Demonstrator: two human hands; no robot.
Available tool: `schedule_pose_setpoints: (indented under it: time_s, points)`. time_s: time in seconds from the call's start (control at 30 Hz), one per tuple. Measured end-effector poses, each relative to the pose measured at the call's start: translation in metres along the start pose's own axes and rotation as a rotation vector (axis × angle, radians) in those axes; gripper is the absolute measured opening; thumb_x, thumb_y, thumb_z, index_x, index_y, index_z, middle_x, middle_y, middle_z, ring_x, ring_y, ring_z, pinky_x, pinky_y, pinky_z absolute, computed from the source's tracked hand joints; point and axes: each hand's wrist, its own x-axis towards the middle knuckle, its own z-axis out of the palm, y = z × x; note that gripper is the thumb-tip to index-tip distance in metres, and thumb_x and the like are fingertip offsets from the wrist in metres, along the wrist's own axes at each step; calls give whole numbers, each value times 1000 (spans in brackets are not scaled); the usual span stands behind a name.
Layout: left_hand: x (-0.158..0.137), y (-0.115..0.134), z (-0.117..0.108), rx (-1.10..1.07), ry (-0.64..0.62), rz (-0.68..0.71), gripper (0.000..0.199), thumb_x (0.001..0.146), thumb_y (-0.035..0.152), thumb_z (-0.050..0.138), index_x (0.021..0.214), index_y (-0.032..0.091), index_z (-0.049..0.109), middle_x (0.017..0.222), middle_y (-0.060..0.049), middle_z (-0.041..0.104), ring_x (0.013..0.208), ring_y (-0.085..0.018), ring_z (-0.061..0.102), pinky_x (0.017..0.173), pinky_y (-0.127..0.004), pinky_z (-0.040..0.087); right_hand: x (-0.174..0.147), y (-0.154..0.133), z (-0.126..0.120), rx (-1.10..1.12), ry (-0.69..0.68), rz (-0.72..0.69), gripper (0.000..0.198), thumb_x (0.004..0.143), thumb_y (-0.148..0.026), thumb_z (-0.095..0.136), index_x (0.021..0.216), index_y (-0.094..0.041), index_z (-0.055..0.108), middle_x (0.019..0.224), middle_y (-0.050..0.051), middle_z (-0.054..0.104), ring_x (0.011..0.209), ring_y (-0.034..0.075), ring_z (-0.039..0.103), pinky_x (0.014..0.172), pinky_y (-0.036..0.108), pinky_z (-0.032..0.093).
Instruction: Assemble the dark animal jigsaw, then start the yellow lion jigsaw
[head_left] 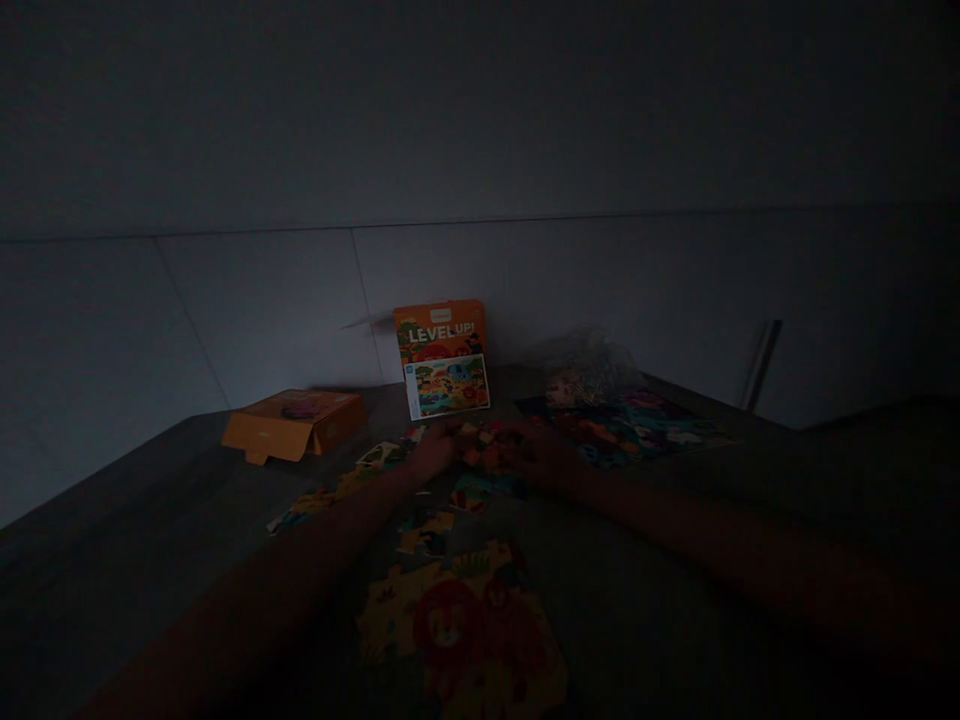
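The light is very dim. My left hand [436, 450] reaches to the far side of the table, touching or just above loose jigsaw pieces [480, 452]; its fingertips are too dark to make out. My right hand [541, 455] lies opposite, fingers apart and curved over the same pile, with no piece visible in them. More puzzle pieces [471, 493] lie just below the hands, and a few others [426, 532] are nearer. Closest to me is a joined puzzle section [480, 630] showing a red-maned lion and a second animal on yellow.
An orange "LEVEL UP!" box [441, 335] stands against the wall, a picture card [448, 386] leaning on it. An opened orange box [296, 420] lies left, near a row of pieces [330, 497]. At right are a clear plastic bag [592, 370] and a dark colourful puzzle [652, 425].
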Motion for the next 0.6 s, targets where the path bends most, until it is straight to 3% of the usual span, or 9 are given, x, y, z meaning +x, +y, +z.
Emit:
schedule_pose_setpoints:
  time_s: [0.13, 0.27, 0.4, 0.5, 0.6]
  points:
    - [5, -5, -6, -48, 180, -27, 35, 89, 43, 51, 100, 13, 67, 87, -8, 73, 81, -20, 70, 69, -25, 55, 2, -2, -4, -14, 29, 26, 18, 89, -26, 63, 103, -18, 72, 104, 8, 71, 96, 24, 65, 87, 35, 48]
    - [12, -17, -19, 27, 319, -90, 29, 91, 33, 51, 104, 11, 65, 95, -11, 72, 84, -20, 69, 70, -26, 54, 3, -2, -5, -19, 34, 47, 15, 89, -21, 63, 98, -20, 75, 99, 7, 72, 92, 23, 67, 84, 34, 49]
    - [9, -15, -19, 170, 405, -69, 31, 81, 21, 64, 111, 12, 66, 111, -15, 68, 113, -29, 61, 91, -35, 50, 1, 0, -6, -19, 65, 70, 16, 91, -23, 63, 101, -20, 75, 100, 7, 72, 91, 23, 67, 85, 34, 50]
    - [1, -6, -7, 203, 391, 60, 25, 88, 24, 58, 107, 15, 71, 119, -13, 66, 125, -30, 53, 104, -38, 42, 1, 1, -4, -15, 86, 44, 21, 95, -28, 60, 108, -20, 74, 103, 8, 71, 94, 25, 67, 87, 35, 51]
    - [-1, -3, 4, 166, 274, 150, 16, 84, 22, 61, 92, 18, 75, 98, -7, 73, 102, -26, 64, 95, -35, 47, 0, 2, 0, -41, -1, -37, 34, 95, -33, 61, 124, -17, 68, 111, 12, 69, 101, 28, 64, 90, 40, 50]
